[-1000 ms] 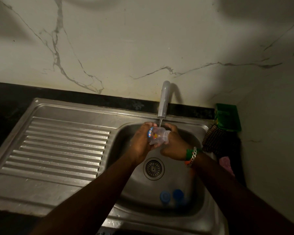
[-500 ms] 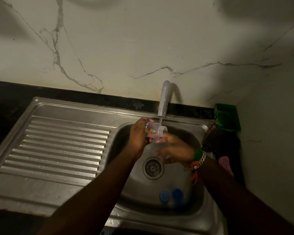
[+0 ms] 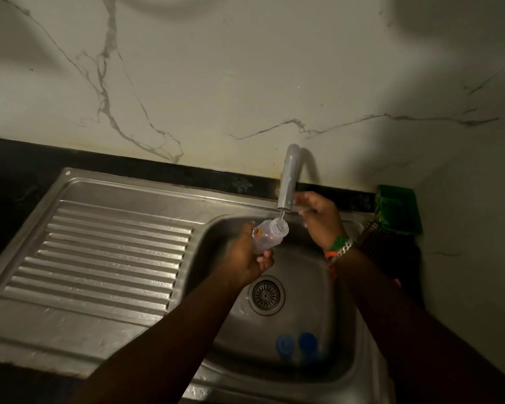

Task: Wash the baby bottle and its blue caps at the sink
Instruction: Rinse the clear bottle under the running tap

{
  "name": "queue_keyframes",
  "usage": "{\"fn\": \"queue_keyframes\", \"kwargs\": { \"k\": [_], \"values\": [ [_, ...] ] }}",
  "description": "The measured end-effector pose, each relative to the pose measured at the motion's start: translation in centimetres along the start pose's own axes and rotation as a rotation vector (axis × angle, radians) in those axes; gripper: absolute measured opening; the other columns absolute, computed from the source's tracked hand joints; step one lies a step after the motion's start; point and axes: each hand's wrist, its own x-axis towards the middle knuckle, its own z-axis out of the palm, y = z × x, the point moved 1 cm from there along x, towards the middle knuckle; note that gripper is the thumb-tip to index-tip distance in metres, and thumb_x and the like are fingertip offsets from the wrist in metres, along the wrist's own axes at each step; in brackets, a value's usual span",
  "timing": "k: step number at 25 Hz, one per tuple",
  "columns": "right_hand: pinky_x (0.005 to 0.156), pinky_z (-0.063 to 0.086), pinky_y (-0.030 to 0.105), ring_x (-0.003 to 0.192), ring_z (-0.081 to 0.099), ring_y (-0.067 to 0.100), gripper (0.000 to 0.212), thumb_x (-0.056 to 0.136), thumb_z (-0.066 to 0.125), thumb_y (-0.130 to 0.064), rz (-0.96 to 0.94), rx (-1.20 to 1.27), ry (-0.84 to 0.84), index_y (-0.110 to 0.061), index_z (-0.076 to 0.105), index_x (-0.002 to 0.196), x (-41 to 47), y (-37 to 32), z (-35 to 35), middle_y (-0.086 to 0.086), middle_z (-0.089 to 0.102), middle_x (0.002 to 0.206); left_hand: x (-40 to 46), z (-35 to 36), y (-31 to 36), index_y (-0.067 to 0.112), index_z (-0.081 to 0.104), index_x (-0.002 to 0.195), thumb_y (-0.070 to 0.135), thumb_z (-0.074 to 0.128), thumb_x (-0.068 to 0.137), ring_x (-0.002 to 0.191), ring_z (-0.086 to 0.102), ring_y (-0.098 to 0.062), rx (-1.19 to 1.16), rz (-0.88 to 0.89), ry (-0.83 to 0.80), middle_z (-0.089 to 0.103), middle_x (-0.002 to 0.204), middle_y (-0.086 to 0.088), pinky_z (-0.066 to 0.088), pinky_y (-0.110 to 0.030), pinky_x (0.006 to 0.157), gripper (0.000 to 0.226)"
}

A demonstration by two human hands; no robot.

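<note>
My left hand grips the clear baby bottle, tilted with its open mouth up under the tap's spout, where a thin stream of water runs into it. Raised beside the spout, my right hand holds nothing, its fingers loosely bent. Two blue caps lie side by side at the front of the steel sink basin.
A ribbed steel drainboard stretches to the left of the basin. The round drain sits mid-basin. A green holder and a dark scrubbing brush are at the right, against the marble wall.
My right hand let go of the bottle and rose to the right of the spout. My left hand now holds the bottle alone, tilted under the stream.
</note>
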Motion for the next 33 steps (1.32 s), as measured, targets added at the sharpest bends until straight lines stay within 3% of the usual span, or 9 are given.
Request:
{"fn": "queue_keyframes", "kwargs": {
  "k": [4, 7, 10, 18, 21, 25, 29, 31, 33],
  "values": [
    [0.116, 0.039, 0.043, 0.136, 0.049, 0.029, 0.041, 0.101, 0.042, 0.006, -0.009, -0.117, -0.218, -0.006, 0.053, 0.139, 4.0, -0.1, 1.6, 0.016, 0.054, 0.144, 0.1, 0.5, -0.3, 0.010, 0.062, 0.107, 0.040, 0.040, 0.105, 0.049, 0.044, -0.011, -0.069, -0.060, -0.104, 0.063, 0.071, -0.007, 0.030, -0.017, 0.040, 0.038],
    [0.110, 0.045, 0.049, 0.127, 0.055, 0.033, 0.048, 0.101, 0.047, 0.000, -0.060, -0.345, -0.258, -0.013, 0.045, 0.147, 4.1, 0.7, 2.1, 0.017, 0.057, 0.139, 0.4, 0.4, -0.5, 0.010, 0.061, 0.109, 0.039, 0.039, 0.105, 0.048, 0.045, -0.011, -0.092, -0.071, -0.124, 0.063, 0.067, -0.007, 0.033, -0.017, 0.038, 0.037],
    [0.106, 0.049, 0.046, 0.124, 0.057, 0.029, 0.054, 0.099, 0.052, -0.001, -0.123, -0.364, -0.174, -0.021, 0.042, 0.148, 3.4, 0.9, 2.3, 0.013, 0.058, 0.137, 0.6, 0.3, -0.5, 0.009, 0.059, 0.112, 0.040, 0.039, 0.105, 0.047, 0.045, -0.011, -0.098, -0.090, -0.120, 0.063, 0.065, -0.007, 0.033, -0.017, 0.038, 0.037],
    [0.099, 0.053, 0.049, 0.113, 0.061, 0.026, 0.043, 0.097, 0.054, -0.007, -0.171, -0.522, -0.192, -0.025, 0.048, 0.135, 4.8, 1.3, 1.7, 0.009, 0.059, 0.128, 0.6, 0.3, -0.5, 0.009, 0.059, 0.115, 0.040, 0.039, 0.106, 0.050, 0.045, -0.011, -0.111, -0.088, -0.093, 0.060, 0.077, -0.009, 0.033, -0.017, 0.039, 0.038],
    [0.096, 0.054, 0.043, 0.114, 0.061, 0.029, 0.051, 0.095, 0.049, 0.000, -0.175, -0.497, -0.174, -0.027, 0.043, 0.138, 4.6, 1.7, 0.9, 0.012, 0.056, 0.133, 0.6, 0.3, -0.3, 0.008, 0.058, 0.114, 0.039, 0.038, 0.106, 0.050, 0.044, -0.011, -0.114, -0.068, -0.068, 0.056, 0.083, -0.009, 0.032, -0.017, 0.039, 0.037],
    [0.094, 0.041, 0.021, 0.124, 0.053, 0.020, 0.055, 0.094, 0.048, 0.007, -0.208, -0.396, -0.123, -0.023, 0.044, 0.141, 2.5, 1.9, 1.5, 0.008, 0.046, 0.146, 0.0, 0.0, 0.0, 0.008, 0.059, 0.119, 0.040, 0.039, 0.108, 0.052, 0.046, -0.011, -0.070, -0.021, 0.015, 0.060, 0.089, -0.012, 0.035, -0.016, 0.040, 0.040],
    [0.087, 0.039, 0.001, 0.117, 0.049, 0.003, 0.043, 0.099, 0.050, -0.004, -0.185, -0.299, 0.036, -0.027, 0.052, 0.135, -2.5, 3.1, 2.0, -0.003, 0.047, 0.144, -0.7, 0.5, -0.9, 0.011, 0.062, 0.120, 0.042, 0.051, 0.105, 0.082, 0.066, -0.022, 0.390, 0.303, 0.212, 0.068, 0.108, -0.014, 0.052, -0.028, 0.062, 0.036],
    [0.090, 0.042, 0.003, 0.115, 0.054, 0.006, 0.041, 0.096, 0.052, -0.003, -0.154, -0.307, 0.069, -0.022, 0.056, 0.132, -5.1, 5.0, 1.8, 0.001, 0.056, 0.136, -1.1, 0.6, -1.4, 0.011, 0.062, 0.120, 0.036, 0.060, 0.101, 0.104, 0.067, -0.027, 0.732, 0.557, 0.226, 0.068, 0.115, -0.012, 0.057, -0.038, 0.082, 0.031],
    [0.099, 0.041, 0.013, 0.126, 0.053, 0.017, 0.043, 0.096, 0.051, 0.000, -0.055, -0.269, 0.056, -0.015, 0.056, 0.136, -7.5, 6.8, 1.0, 0.007, 0.056, 0.141, -1.7, 0.8, -1.7, 0.016, 0.061, 0.123, 0.033, 0.067, 0.097, 0.110, 0.061, -0.019, 1.090, 0.748, 0.176, 0.062, 0.122, -0.006, 0.052, -0.035, 0.091, 0.032]
  ]
}}
